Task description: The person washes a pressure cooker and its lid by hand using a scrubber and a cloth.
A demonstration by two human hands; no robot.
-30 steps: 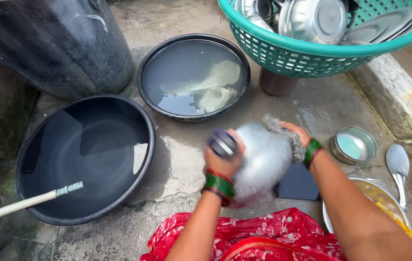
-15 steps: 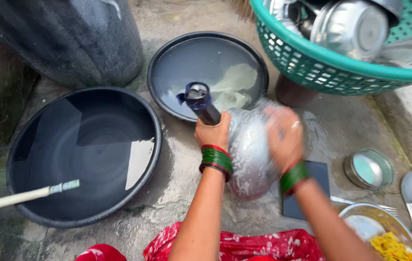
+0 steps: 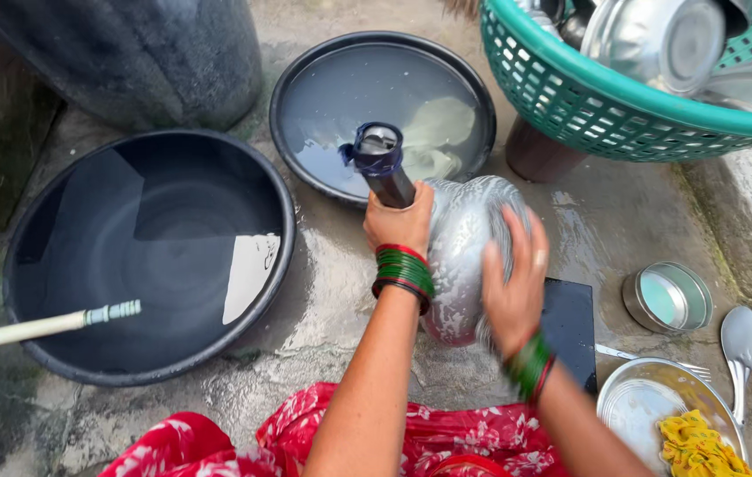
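My left hand [image 3: 398,225] grips the black handle [image 3: 382,168] of a round steel pan [image 3: 460,238], which is held bottom-up and tilted over the wet concrete. The handle points away from me, over the smaller basin. My right hand [image 3: 513,296] lies on the pan's soapy underside with its fingers spread. It presses a grey steel scrubber [image 3: 506,212] that is mostly hidden under the palm. Both wrists wear green and red bangles.
A large black basin [image 3: 40,336] of water is at left, with a white stick [image 3: 40,325] over it. Behind are a smaller basin [image 3: 296,168] holding a cloth, a dark barrel [image 3: 128,53] and a green basket [image 3: 570,106] of steel dishes. At right lie a tin [image 3: 667,296], spoon [image 3: 738,340] and plate [image 3: 641,406].
The pan has swung so its handle points away over the smaller basin. My right hand slid from the pan's far side down to its near side, scrubbing.
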